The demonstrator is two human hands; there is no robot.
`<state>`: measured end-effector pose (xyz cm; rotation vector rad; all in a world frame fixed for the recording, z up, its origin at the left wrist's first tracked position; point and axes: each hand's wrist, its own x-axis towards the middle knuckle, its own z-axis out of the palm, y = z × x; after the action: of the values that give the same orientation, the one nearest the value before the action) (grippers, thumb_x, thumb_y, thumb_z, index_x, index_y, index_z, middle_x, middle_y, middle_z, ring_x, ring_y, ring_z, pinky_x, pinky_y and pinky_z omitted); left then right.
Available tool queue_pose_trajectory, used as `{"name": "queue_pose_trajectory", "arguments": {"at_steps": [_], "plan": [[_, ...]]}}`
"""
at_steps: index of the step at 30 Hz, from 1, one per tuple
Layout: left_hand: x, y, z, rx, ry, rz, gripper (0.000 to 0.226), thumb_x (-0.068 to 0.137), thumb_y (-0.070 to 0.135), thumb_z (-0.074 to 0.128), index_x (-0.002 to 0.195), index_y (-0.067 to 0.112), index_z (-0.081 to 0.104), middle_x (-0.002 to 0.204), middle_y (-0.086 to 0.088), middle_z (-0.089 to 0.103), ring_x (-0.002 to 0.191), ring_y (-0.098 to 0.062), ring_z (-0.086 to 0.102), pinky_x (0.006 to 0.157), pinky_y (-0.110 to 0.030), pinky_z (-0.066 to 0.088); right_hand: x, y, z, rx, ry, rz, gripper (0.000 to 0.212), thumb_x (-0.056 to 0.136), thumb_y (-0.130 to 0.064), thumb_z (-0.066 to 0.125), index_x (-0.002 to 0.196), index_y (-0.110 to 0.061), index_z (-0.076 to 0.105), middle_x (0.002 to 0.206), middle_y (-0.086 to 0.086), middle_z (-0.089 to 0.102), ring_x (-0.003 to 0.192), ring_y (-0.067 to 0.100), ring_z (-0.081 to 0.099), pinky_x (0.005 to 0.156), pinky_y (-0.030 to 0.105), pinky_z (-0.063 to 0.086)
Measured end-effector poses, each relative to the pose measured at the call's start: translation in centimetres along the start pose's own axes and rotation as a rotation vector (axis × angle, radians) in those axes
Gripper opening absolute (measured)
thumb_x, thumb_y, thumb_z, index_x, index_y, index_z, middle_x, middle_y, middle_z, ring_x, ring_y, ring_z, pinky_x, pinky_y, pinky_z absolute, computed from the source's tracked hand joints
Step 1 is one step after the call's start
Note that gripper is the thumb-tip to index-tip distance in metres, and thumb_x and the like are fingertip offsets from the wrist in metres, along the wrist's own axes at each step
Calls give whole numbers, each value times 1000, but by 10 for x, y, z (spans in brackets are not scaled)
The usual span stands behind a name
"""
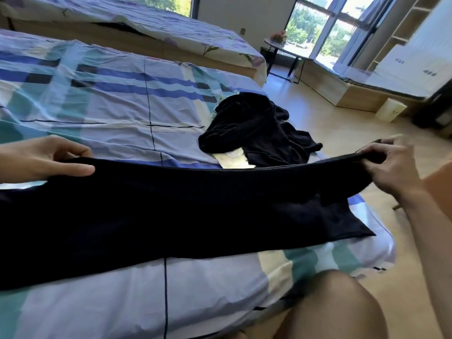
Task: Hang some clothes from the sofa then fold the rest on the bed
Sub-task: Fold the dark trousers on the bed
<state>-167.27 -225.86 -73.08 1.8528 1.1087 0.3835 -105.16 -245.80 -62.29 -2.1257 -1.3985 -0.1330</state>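
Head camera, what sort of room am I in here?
Probably a bedroom: a checked bed beside a floral bed, a dark garment held over the near one, tall windows behind.

The garment (171,211) across the bed (110,99) is plain dark navy, almost black. The bed's sheet (208,289) is a plaid of lavender, royal blue, teal and cream blocks crossed by thin dark lines. At the bed's far corner, the heap of clothes (256,128) is black, over a cream piece (232,160). Beyond the bed, a second bed's cover (146,23) is white with purple flowers and green leaves. The floor (330,133) is pale wood-toned.
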Motion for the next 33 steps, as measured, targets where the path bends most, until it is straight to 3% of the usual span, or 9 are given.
{"name": "queue_pose_trajectory", "arguments": {"at_steps": [3, 5, 9, 12, 15, 20, 24, 29, 33], "plan": [[9, -31, -16, 25, 130, -72, 42, 64, 50, 92, 90, 23, 72, 83, -15, 74, 57, -29, 66, 49, -26, 54, 18, 10, -20, 106, -50, -54, 13, 81, -25, 82, 80, -33, 73, 126, -8, 53, 130, 16, 46, 104, 26, 33], [17, -23, -13, 31, 202, -79, 45, 72, 57, 84, 93, 21, 70, 90, -21, 74, 57, -41, 62, 42, -44, 48, 27, 7, -21, 263, -131, 34, 14, 83, -24, 79, 91, -14, 74, 115, -13, 68, 115, 5, 58, 93, 14, 40], [35, -3, 20, 236, 286, -35, 49, 76, 77, 63, 86, 30, 69, 82, -5, 75, 67, -18, 66, 67, -27, 51, 41, 21, 30, 259, -328, 201, 71, 56, -70, 80, 93, -10, 72, 83, -3, 74, 75, 8, 66, 60, 11, 49], [44, -3, 58, 620, 400, -76, 45, 84, 60, 66, 110, 24, 66, 111, -11, 68, 107, -36, 63, 92, -50, 47, 40, 55, 89, 56, -459, 312, 66, 81, -52, 77, 130, -12, 58, 127, 16, 63, 107, 26, 62, 85, 32, 52], [41, 27, 99, 740, 511, 146, 40, 90, 47, 57, 115, 17, 65, 117, -13, 62, 113, -39, 56, 96, -56, 42, 17, 73, 116, -148, -476, 383, 89, 83, -50, 77, 151, -13, 34, 155, 16, 36, 144, 30, 34, 115, 43, 32], [34, 94, 182, 585, 231, 520, 28, 87, 47, 47, 98, 29, 65, 100, 10, 54, 96, -15, 53, 89, -35, 45, -18, 98, 111, -257, -191, 572, 90, 81, -51, 77, 146, -5, 35, 148, 23, 35, 141, 39, 33, 111, 46, 35], [60, 129, 265, 609, 74, 633, 18, 87, 40, 56, 102, 32, 62, 101, 13, 52, 96, -12, 50, 87, -31, 47, -31, 122, 107, -137, -266, 668, 94, 75, -55, 79, 140, -1, 38, 139, 23, 50, 132, 38, 47, 105, 46, 45], [101, 164, 341, 760, 171, 596, 58, 78, 58, 64, 126, 26, 54, 113, 3, 51, 106, -21, 51, 89, -37, 46, -26, 130, 108, 28, -286, 735, 67, 69, -49, 85, 107, -7, 48, 96, 10, 56, 90, 27, 61, 68, 34, 50], [118, 186, 368, 845, 199, 595, 41, 75, 52, 73, 103, 24, 63, 103, -1, 57, 98, -25, 55, 81, -39, 46, -18, 131, 110, 191, -339, 794, 57, 71, -33, 87, 110, -2, 60, 102, 14, 69, 93, 33, 69, 84, 46, 59]]}}
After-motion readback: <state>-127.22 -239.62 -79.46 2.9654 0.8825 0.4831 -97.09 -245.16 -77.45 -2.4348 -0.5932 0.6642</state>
